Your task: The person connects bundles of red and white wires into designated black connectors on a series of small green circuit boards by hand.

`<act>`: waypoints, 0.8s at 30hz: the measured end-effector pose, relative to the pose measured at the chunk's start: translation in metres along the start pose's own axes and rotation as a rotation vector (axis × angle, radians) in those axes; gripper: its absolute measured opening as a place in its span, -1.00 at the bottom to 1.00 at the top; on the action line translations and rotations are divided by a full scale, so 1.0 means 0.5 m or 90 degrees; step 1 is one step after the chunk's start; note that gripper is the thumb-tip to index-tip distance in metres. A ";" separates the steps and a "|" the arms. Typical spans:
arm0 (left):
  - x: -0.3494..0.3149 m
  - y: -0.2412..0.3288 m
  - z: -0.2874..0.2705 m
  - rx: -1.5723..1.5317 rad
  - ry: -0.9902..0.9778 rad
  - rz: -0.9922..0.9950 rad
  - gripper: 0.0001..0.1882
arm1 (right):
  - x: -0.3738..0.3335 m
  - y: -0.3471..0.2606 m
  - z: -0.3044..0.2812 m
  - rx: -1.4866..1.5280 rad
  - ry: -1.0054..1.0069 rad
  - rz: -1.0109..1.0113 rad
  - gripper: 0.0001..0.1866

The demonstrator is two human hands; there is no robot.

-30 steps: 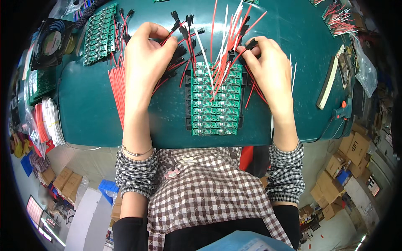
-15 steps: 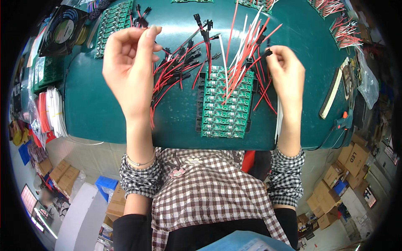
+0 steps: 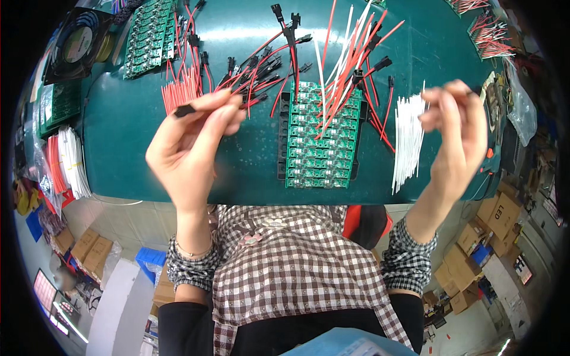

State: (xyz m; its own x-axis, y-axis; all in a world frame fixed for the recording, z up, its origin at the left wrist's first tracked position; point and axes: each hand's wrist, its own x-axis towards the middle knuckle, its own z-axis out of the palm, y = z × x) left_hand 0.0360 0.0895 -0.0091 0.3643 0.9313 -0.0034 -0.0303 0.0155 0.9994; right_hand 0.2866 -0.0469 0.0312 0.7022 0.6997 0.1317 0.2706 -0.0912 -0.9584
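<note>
My left hand [image 3: 193, 145] is raised over the left of the work mat, thumb and forefinger pinched. A black plug [image 3: 184, 110] of a wire lead shows at its forefinger; most of the lead is hidden. My right hand [image 3: 456, 127], slightly smeared, is closed at the fingertips on a thin white wire [image 3: 424, 85], beside a bundle of white wires [image 3: 407, 142]. Between my hands lies a green circuit board panel [image 3: 319, 157] in a black holder [image 3: 283, 148]. Red and white wires [image 3: 350, 71] and leads with black plugs rise from its far part.
Left of the panel lie loose red-black leads [image 3: 261, 74] and a bunch of red wires [image 3: 180, 92]. Another board panel [image 3: 145, 41] and a black fan [image 3: 77, 44] stand far left. Wired boards [image 3: 490, 38] lie far right, near a plastic bag [image 3: 522, 113].
My right hand has moved right and slightly down, from beside the panel's leads to the white wire bundle. My left hand has come down nearer, exposing the red wires behind it.
</note>
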 end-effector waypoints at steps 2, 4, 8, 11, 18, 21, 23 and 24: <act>-0.016 0.034 -0.003 -0.051 -0.042 -0.041 -0.80 | -0.047 -0.036 0.006 0.085 -0.063 0.020 -0.79; -0.038 0.042 0.008 -0.161 -0.091 -0.082 -0.79 | -0.078 -0.077 0.032 0.056 -0.234 0.176 -0.79; -0.058 0.048 0.040 -0.150 -0.110 -0.111 -0.82 | -0.101 -0.046 0.114 0.019 -0.422 0.206 -0.81; -0.058 0.048 0.041 -0.247 -0.206 -0.128 -0.78 | -0.103 -0.019 0.106 0.150 -0.468 0.274 -0.79; -0.059 0.003 0.012 -0.121 -0.361 -0.028 -0.78 | -0.097 0.003 0.102 0.265 -0.659 0.470 -0.60; -0.066 0.012 0.025 -0.281 -0.272 -0.237 -0.68 | -0.102 0.005 0.102 0.312 -0.604 0.487 -0.60; -0.068 -0.017 0.022 -0.343 -0.265 -0.242 -0.72 | -0.101 0.002 0.104 0.324 -0.579 0.480 -0.61; -0.069 -0.026 0.021 -0.405 -0.256 -0.246 -0.75 | -0.100 -0.003 0.104 0.324 -0.579 0.481 -0.61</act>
State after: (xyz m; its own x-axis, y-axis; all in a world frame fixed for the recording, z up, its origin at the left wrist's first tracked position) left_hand 0.0336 0.0532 -0.0216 0.7563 0.6204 -0.2079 -0.3099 0.6195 0.7212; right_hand 0.2168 -0.0447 0.0129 -0.1836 0.8408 -0.5092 -0.4176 -0.5357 -0.7339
